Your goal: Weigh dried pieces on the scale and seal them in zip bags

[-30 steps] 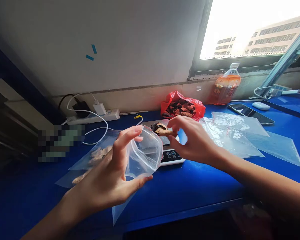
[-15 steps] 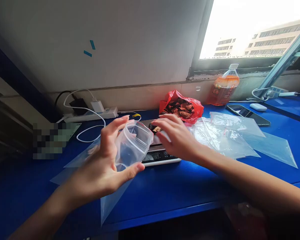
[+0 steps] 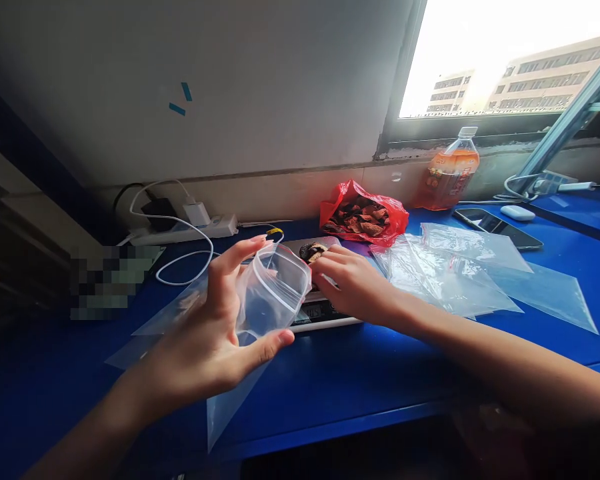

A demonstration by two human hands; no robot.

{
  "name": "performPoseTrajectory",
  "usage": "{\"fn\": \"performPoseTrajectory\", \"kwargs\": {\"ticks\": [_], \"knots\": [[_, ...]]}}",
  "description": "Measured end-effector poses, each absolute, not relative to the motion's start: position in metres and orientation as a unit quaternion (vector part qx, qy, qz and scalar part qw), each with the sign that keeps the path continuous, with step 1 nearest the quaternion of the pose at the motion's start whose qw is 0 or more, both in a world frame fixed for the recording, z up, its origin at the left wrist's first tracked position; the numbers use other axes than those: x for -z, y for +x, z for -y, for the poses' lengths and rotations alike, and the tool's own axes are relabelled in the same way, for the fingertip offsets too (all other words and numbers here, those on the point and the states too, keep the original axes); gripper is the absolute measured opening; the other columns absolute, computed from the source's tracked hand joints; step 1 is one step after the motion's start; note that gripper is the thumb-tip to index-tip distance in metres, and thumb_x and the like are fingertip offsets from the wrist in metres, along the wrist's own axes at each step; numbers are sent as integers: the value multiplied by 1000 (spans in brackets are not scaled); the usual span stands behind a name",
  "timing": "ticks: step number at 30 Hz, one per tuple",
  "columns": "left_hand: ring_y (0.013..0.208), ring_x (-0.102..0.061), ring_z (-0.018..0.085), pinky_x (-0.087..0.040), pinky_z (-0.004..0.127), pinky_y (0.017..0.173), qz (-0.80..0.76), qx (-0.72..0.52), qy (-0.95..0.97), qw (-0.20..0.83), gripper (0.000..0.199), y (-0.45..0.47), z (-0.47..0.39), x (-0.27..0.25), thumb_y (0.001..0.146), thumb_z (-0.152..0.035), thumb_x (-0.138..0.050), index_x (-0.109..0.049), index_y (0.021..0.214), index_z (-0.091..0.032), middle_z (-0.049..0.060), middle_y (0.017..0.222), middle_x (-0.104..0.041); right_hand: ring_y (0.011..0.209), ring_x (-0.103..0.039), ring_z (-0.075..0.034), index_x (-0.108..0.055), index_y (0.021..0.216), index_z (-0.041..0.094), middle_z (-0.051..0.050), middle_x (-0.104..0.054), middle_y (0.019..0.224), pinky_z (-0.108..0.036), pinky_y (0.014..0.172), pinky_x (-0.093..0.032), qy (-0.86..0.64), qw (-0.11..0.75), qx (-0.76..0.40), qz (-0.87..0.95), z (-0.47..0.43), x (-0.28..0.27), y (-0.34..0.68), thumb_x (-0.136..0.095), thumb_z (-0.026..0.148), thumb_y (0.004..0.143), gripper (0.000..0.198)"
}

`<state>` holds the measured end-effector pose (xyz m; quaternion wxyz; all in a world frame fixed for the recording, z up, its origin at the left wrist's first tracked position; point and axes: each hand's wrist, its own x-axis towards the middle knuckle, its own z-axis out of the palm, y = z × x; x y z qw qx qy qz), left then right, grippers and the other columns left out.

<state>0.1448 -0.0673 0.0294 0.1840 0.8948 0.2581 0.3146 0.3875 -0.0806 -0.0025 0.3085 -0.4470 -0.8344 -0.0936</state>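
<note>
- Left hand (image 3: 205,340): fingers and thumb spread wide, has hold of a clear zip-lock bag (image 3: 270,307), mouth gaping. No contents visible in it.
- Right hand (image 3: 357,283): fingers curled in, tips at a dried mushroom (image 3: 310,251). Firm pinch or just touching: can't tell, fingers cover it.
- Dried mushroom is at the kitchen scale (image 3: 317,312), resting or lifted unclear. It's outside the zip-lock bag, near its mouth. Readout too faint to trust.
- Progress, my read: bag opened, mushroom at the scale; nothing bagged here yet.
- Flat clear bags (image 3: 440,283) right of the scale look unfilled. Bags beyond the left hand (image 3: 173,317) are mostly hidden, something tan showing faintly.
- Red plastic bag (image 3: 399,223) behind the scale: open, plenty of dark dried pieces (image 3: 363,217) left.
</note>
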Motion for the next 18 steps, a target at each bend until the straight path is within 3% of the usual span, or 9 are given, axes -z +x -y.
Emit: {"fn": "performPoseTrajectory", "kwargs": {"ticks": [4, 8, 10, 14, 18], "knots": [[124, -55, 37, -56, 59, 95, -253, -305, 901, 175, 94, 144, 67, -28, 81, -31, -73, -10, 149, -47, 8, 152, -35, 70, -60, -13, -64, 82, 17, -3, -70, 79, -24, 65, -44, -458, 447, 18, 768, 85, -8, 394, -53, 7, 88, 16], [128, -52, 38, -55, 60, 96, -241, -281, 914, 167, 95, 150, 69, -24, 82, -33, -73, -7, 149, -46, 8, 154, -32, 65, -59, -10, -66, 87, 16, -1, -70, 77, -21, 57, -43, -445, 560, -15, 699, 106, -29, 387, -55, 12, 89, 13], [133, -47, 37, -51, 60, 103, -224, -272, 922, 159, 91, 154, 71, -23, 84, -32, -70, -8, 149, -44, 9, 154, -32, 64, -59, -9, -68, 89, 15, -1, -70, 78, -21, 58, -45, -426, 563, -49, 706, 118, -38, 380, -57, 15, 91, 11], [137, -43, 37, -46, 59, 108, -204, -267, 929, 152, 85, 158, 73, -22, 86, -34, -68, -12, 150, -41, 10, 151, -37, 61, -59, -8, -70, 98, 15, 0, -68, 77, -20, 54, -44, -401, 487, -172, 756, 123, -43, 378, -64, 24, 90, 14], [131, -48, 37, -55, 59, 97, -234, -268, 916, 188, 88, 154, 70, -21, 84, -30, -69, -10, 148, -44, 9, 155, -31, 73, -64, -13, -70, 102, 13, -6, -73, 90, -25, 61, -49, -474, 497, -111, 719, 94, -33, 400, -59, 28, 91, 22]]}}
